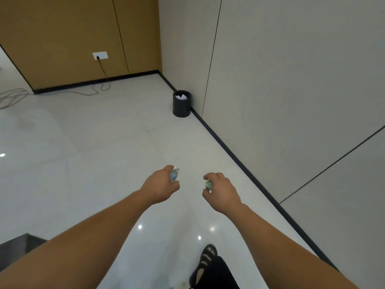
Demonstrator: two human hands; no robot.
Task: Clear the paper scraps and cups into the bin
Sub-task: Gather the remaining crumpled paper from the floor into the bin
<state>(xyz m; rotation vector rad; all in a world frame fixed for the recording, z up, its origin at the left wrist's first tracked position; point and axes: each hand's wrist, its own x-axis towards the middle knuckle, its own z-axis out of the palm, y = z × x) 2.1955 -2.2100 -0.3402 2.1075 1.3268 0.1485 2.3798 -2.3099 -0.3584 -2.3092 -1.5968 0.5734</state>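
A small black bin (pixel 181 106) stands on the floor against the grey wall, with white crumpled paper (pixel 181 96) showing inside its rim. My left hand (pixel 159 185) grips a crushed pale blue-white cup or scrap (pixel 174 174), mostly hidden in the fist. My right hand (pixel 219 189) grips a crushed green-white cup or scrap (pixel 208 185). Both hands are held out over the floor, well short of the bin.
Glossy white tiled floor (pixel 104 142) lies between me and the bin. A grey wall with black skirting (pixel 239 161) runs along the right. A cable (pixel 100 88) trails from a wall socket (pixel 100 55) at the back left. My sandalled foot (pixel 205 261) is below.
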